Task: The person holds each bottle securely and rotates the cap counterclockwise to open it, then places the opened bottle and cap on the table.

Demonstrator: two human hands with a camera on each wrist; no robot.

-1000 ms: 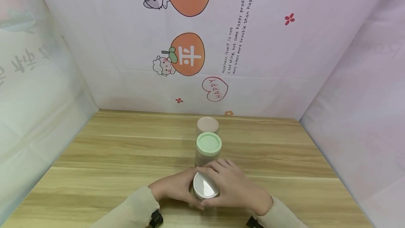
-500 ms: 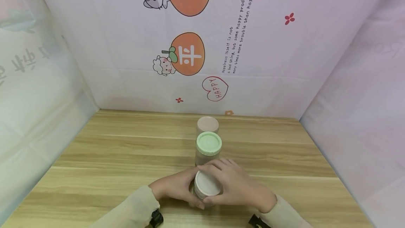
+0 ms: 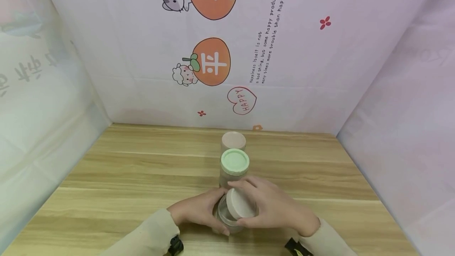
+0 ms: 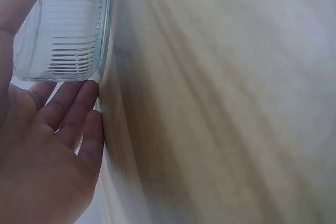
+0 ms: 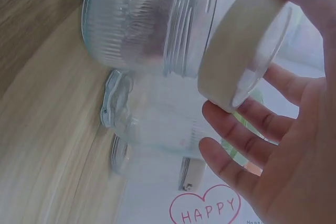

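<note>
My left hand [image 3: 199, 212] gripped the ribbed jar [image 3: 227, 218] steady while my right hand [image 3: 273, 208] pinched its beige lid [image 3: 241, 204], lifting it straight, clear of the threads

Green-lidded jar [image 3: 234, 167], pink-lidded jar [image 3: 233, 142] behind, on wooden table [image 3: 124, 177].

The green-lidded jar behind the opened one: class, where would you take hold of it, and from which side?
Probably grip the ribbed glass body below the green lid, from the left or right. The pink-lidded jar stands close behind, and the open jar, held by the left hand, blocks the front.
</note>
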